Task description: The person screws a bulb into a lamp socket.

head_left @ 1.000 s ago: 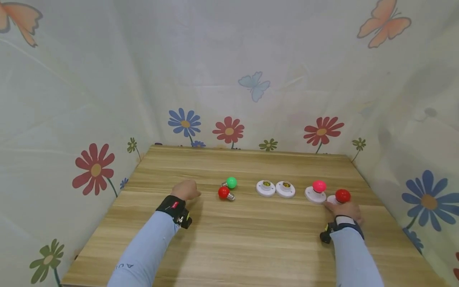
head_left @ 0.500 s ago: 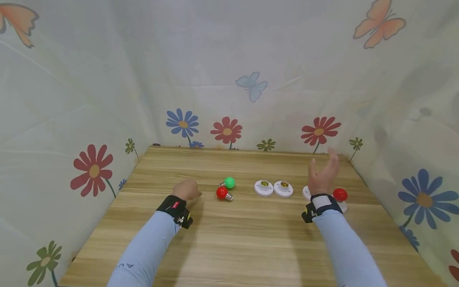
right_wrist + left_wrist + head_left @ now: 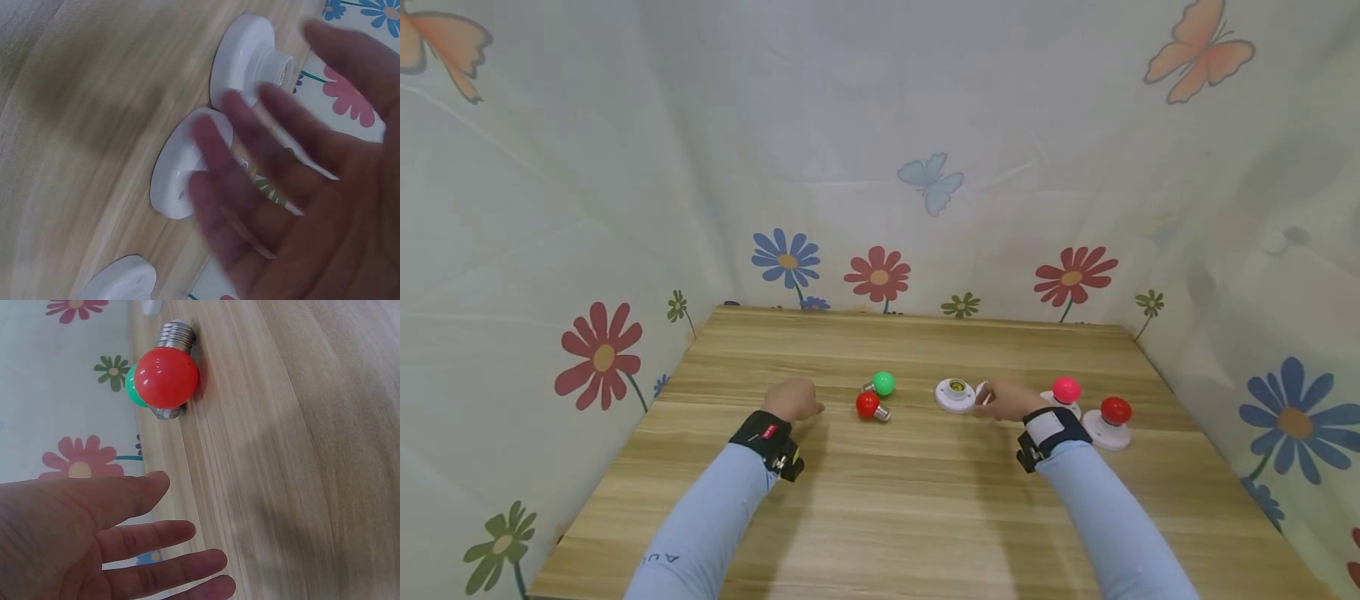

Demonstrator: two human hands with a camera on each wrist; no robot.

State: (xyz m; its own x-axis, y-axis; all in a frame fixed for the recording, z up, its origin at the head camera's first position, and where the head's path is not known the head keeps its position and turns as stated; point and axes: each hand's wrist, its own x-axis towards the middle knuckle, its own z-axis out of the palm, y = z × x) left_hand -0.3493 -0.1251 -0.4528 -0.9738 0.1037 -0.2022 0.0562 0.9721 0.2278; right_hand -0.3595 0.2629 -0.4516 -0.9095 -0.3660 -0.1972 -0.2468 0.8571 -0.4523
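Note:
My left hand (image 3: 793, 400) is held over the left part of the table, fingers loosely extended in the left wrist view and nothing in them. Beyond its fingertips lie a red light bulb (image 3: 167, 378) and a green light bulb (image 3: 883, 383), both on their sides with metal screw bases. My right hand (image 3: 1009, 401) hovers at the second white lamp holder (image 3: 181, 165), mostly covering it in the head view. Its fingers are spread and blurred in the right wrist view, holding nothing. Just left of it stands another white lamp holder (image 3: 956, 395) with a bare socket.
To the right, a pink bulb (image 3: 1067, 389) and a red bulb (image 3: 1116, 410) stand upright in white lamp holders. The wooden table (image 3: 880, 508) meets a flowered fabric backdrop (image 3: 820, 150) at the back and sides.
My right hand has left the red bulb's lamp holder at the far right, lifted, and moved left to the second bare lamp holder. The left hand has stayed in place.

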